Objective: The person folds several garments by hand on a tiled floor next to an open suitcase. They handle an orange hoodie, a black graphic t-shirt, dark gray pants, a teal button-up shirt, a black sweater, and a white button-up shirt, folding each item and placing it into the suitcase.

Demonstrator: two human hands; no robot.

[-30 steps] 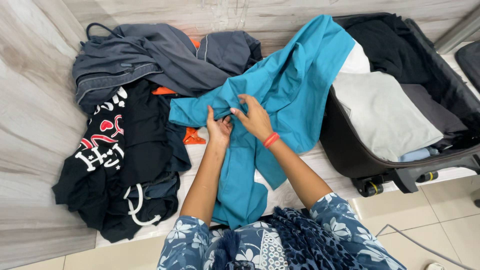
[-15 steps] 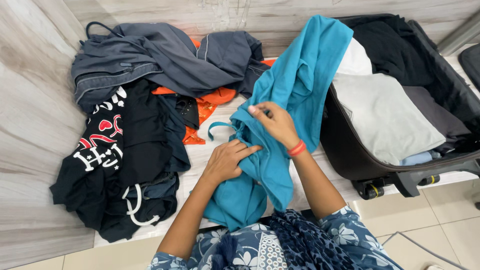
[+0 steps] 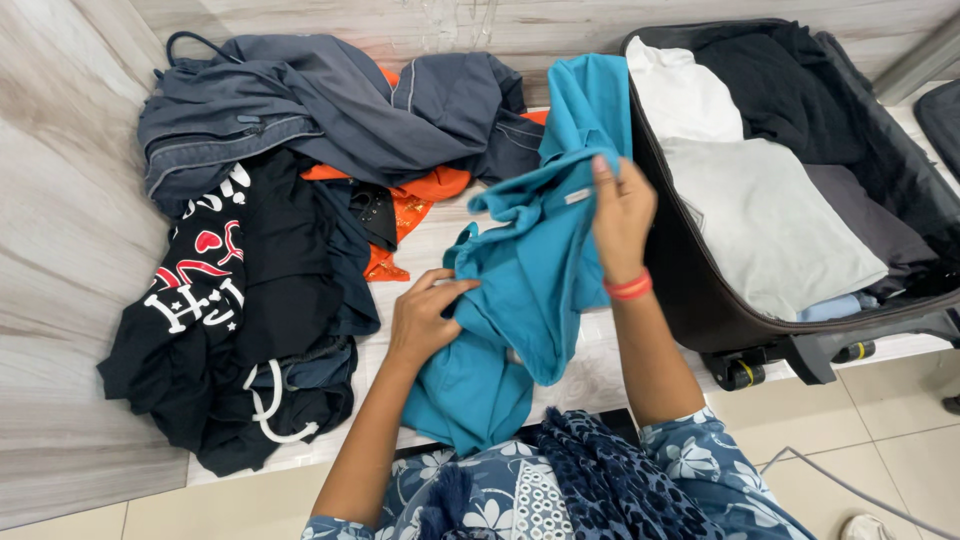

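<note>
A teal garment [image 3: 535, 270] is bunched on the pale bench surface in front of me. My right hand [image 3: 620, 215], with a red band at the wrist, pinches its upper edge and lifts it beside the suitcase. My left hand [image 3: 425, 315] grips the lower fold of the same teal cloth near the bench's front. The cloth's bottom end hangs toward my lap.
An open dark suitcase [image 3: 690, 290] at the right holds folded white, grey and black clothes. A pile lies at the left: a grey jacket [image 3: 300, 110], an orange cloth [image 3: 410, 205], a black printed shirt [image 3: 215, 290]. Tiled floor lies below the bench.
The teal garment was pulled off the suitcase edge and gathered in. My right hand rose and moved right with its upper edge; my left hand shifted down and left.
</note>
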